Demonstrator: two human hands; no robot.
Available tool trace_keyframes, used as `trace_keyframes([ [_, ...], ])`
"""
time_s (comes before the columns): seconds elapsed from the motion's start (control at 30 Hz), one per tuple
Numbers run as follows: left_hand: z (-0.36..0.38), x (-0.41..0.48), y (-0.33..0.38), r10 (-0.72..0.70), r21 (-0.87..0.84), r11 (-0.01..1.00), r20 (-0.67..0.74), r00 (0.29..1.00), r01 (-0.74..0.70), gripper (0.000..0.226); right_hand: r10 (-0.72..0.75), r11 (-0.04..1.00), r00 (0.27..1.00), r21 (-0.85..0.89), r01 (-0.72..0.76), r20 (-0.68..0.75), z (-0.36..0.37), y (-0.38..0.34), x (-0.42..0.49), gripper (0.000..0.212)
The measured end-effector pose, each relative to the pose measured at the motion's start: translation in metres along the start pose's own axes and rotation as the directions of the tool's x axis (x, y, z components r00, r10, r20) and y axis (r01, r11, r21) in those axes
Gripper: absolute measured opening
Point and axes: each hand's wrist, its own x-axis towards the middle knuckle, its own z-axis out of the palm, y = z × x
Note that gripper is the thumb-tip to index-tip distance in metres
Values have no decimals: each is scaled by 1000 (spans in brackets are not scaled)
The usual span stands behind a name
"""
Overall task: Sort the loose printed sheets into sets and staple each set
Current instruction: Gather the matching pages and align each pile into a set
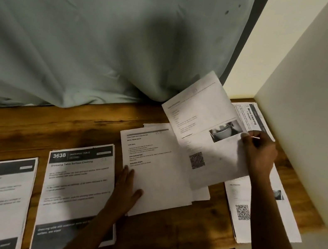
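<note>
Right hand (259, 154) pinches the lifted sheet (201, 117) by its right edge, above the tabletop's (83, 127) far right part. Left hand (126, 188) lies flat, fingers straight, pressing the middle pile (159, 180). Risks: the thin, limp paper may crease or drag the page beneath. The right-edge pile (252, 216) looks to overhang the smooth wood and could slide off.

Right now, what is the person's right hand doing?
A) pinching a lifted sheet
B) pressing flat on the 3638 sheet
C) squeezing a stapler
A: the right hand pinches the edge of the lifted sheet, raised off the table, while the left hand lies flat on the middle stack.
</note>
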Motion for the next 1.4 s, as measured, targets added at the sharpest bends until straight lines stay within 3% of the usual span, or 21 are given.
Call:
trace_keyframes([
  [0.13, 0, -1, 5, -40, -206, 978, -57, 998, 27, 73, 11, 1000, 988, -30, -7, 154, 27, 19, -17, 15],
  [0.27, -2, -4, 9, -38, -429, 902, -178, 983, -43, 76, 34, 993, 951, -121, 3, 306, 73, 52, -54, 16],
  [0.37, -1, -3, 8, -31, -464, 881, -254, 967, -93, 89, 124, 988, 919, -129, -80, 375, 100, 63, -81, 20],
  [0.53, 5, -2, 9, 69, -325, 932, -272, 960, -159, 91, 119, 974, 893, -228, -19, 434, 127, 74, -106, 29],
  [0.7, 11, -1, 6, 24, -174, 983, -151, 988, -50, 83, 65, 870, 869, -454, 190, 490, 133, 78, -110, 52],
  [0.87, 10, 5, 4, -21, -33, 999, -25, 999, 20, 95, 62, 822, 831, -501, 271, 552, 136, 81, -111, 58],
  [0.97, 7, 10, 7, -55, 87, 995, 16, 998, 53, 100, 63, 866, 900, -471, 166, 432, 131, 82, -104, 54],
  [1.07, 3, 11, 12, -64, 148, 987, 28, 998, 59, 100, 180, 861, 945, -509, -17, 273, 122, 84, -89, 56],
  [1.2, -2, 13, 14, -77, 204, 977, 37, 996, 67, 99, 308, 820, 914, -561, -114, 264, 113, 84, -73, 49],
  [1.4, -8, 16, 16, -88, 262, 962, 35, 996, 76, 95, 259, 877, 937, -464, -127, 233, 116, 91, -67, 21],
])
